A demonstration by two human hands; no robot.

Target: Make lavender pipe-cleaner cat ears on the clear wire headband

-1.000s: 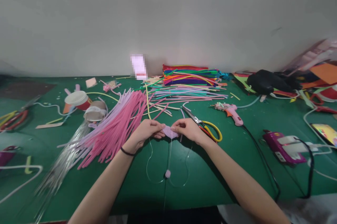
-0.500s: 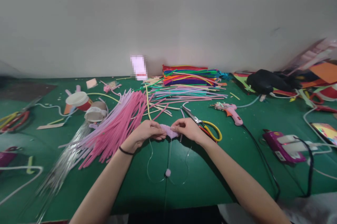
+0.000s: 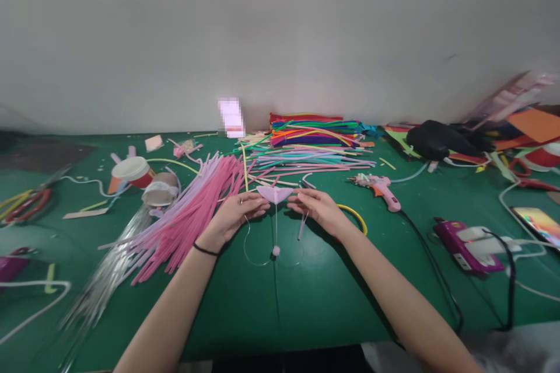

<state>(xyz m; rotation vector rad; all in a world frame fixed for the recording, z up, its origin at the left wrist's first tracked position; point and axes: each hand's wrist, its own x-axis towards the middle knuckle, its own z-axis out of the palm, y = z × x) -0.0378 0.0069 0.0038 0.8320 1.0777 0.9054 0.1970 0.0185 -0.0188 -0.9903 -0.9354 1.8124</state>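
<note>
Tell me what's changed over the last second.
The left hand and right hand have spread apart, and the lilac wing-shaped piece shows wider between them, further up the picture. The small round pink bead moved up too. Whether each grip still holds is unclear. The pink glue gun stayed.

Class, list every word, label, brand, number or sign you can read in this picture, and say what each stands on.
No text can be read.
Bright panel by the partition: pixelated, unreadable.
Smartphone at far right: display too blurred.
Purple socket block: pale side marking too small.
Lilac winged piece: no lettering visible.
</note>
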